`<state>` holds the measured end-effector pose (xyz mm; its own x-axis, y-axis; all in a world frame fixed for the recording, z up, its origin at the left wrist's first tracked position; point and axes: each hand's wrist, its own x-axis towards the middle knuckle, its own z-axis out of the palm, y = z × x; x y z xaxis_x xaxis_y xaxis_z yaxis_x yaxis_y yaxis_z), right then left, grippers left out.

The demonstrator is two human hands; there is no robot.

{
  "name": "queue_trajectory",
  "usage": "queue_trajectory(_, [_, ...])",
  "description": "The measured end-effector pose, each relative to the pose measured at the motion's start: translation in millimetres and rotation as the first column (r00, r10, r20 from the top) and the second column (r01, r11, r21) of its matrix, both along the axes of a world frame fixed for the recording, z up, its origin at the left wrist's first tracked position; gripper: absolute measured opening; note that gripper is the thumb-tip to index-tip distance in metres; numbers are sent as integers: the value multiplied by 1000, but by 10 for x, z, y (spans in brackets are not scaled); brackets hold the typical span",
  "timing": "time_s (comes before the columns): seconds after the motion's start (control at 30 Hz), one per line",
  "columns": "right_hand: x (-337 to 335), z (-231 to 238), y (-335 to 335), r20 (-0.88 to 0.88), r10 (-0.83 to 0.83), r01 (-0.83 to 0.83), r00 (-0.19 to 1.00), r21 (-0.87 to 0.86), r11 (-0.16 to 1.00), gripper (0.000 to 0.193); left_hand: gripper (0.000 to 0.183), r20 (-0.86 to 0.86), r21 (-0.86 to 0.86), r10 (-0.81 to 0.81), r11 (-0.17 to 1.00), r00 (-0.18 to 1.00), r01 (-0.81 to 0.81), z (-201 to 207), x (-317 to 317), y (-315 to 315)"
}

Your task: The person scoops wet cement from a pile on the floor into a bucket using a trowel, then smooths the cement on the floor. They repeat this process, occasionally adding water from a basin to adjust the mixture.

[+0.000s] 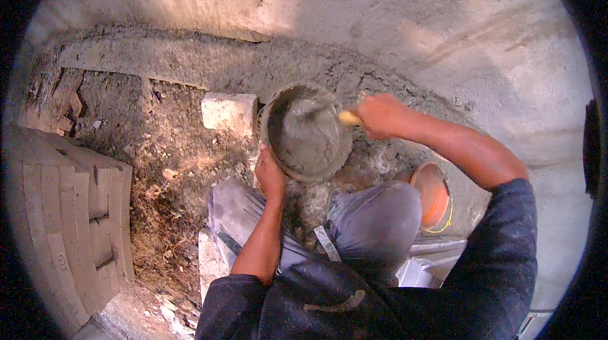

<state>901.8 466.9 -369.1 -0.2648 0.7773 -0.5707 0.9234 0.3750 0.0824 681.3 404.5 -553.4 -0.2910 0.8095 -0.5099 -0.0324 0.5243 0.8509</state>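
Observation:
A round bucket (345, 156) in front of my knees holds wet grey mortar (307, 131). My left hand (270, 174) is closed on its near left rim. On the right side, my right hand (383, 116) is wrapped round the yellowish handle (350, 117) of a tool that looks like a trowel. The handle lies over the bucket's right rim. I cannot clearly make out the tool's blade against the mortar.
A pale block (229, 113) stands just left of the bucket. An orange bucket (432, 197) with a yellow handle is by my right knee. Stacked grey blocks (69, 213) rise at the left. A plastered wall (405, 17) runs along the far side, above debris-strewn ground (168, 162).

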Motion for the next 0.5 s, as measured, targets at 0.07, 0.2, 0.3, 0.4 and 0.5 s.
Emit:
queue_trajectory(0.07, [16,-427,21,-69,-164,165,984,8,986,19,60,-16,-4,-41,999,999,41,-86,35,-20])
queue_trajectory(0.2, [-251,-907,-347,-241,-251,216,937,-162,963,30,60,-102,-39,87,995,991,-91,-44,139,-9])
queue_trajectory(0.3, [-229,-250,-565,-272,-166,101,948,-236,967,35,62,33,-62,128,990,991,-126,134,39,-7])
queue_trajectory(0.4, [-189,25,-534,-294,-117,50,949,-228,972,37,64,83,-132,126,985,989,-114,92,-80,14])
queue_trajectory(0.5, [-144,-194,-548,-362,-299,201,883,-284,937,37,65,30,-67,86,994,996,-84,97,-5,36])
